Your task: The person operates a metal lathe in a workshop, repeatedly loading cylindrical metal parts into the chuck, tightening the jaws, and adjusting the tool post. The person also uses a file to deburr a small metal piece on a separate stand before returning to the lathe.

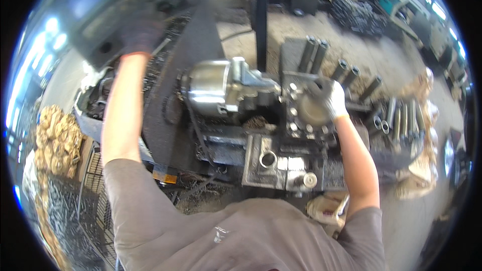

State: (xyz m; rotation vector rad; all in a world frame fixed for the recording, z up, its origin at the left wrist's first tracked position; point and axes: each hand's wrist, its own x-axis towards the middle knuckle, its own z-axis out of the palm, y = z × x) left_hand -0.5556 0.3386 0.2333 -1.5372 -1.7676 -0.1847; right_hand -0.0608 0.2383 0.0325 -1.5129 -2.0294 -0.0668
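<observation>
the lathe chuck, a shiny steel drum, sits at the middle of the machine. right of the chuck, the gloved right hand lies over the tool post, its grip closed around a round dark knob or handle there; what exactly it clasps is hard to tell. up and left of the chuck, the left hand in a dark glove reaches to the grey control box, blurred, so whether its grip is clenched or released cannot be told. further right of the chuck, beyond the tool post, steel tubes stand tilted in rows, with more tubes lying beside them. below the chuck lies the carriage with a round hole in its plate. far left of the chuck, a heap of tan rings rests by a wire basket.
</observation>
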